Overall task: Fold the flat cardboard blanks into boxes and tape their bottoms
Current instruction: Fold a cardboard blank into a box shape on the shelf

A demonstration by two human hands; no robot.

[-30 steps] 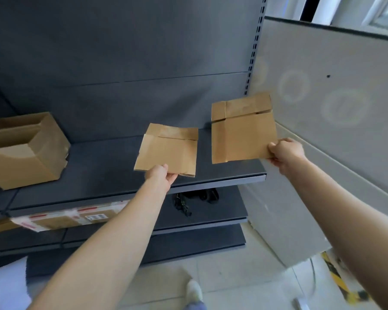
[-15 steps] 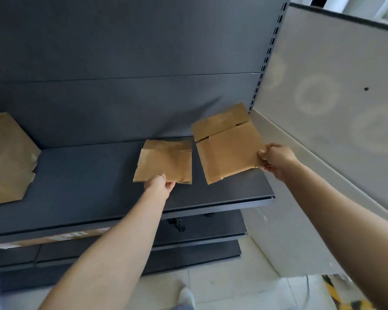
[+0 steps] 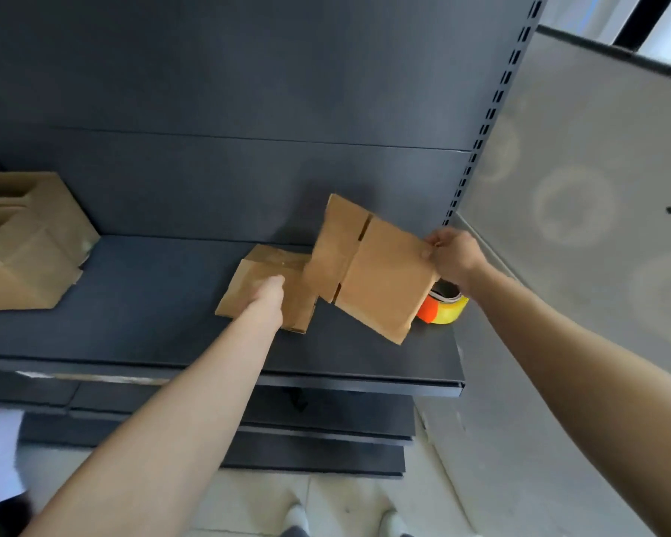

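Observation:
My right hand pinches the right corner of a flat brown cardboard blank, held tilted above the dark shelf. A small stack of flat blanks lies on that shelf, and my left hand rests on top of it; how its fingers lie is hidden from here. The tilted blank overlaps the stack's right edge. A roll of tape, orange and yellow, sits on the shelf behind the held blank, just below my right hand.
A folded open cardboard box stands at the shelf's left end. A grey panel walls off the right side. Lower dark shelves and pale floor tiles lie below, with my shoes at the bottom edge.
The stack in my left hand has come down flat onto the shelf. My right hand has tilted its blank further and swung it left over the stack. The tape roll has come into view.

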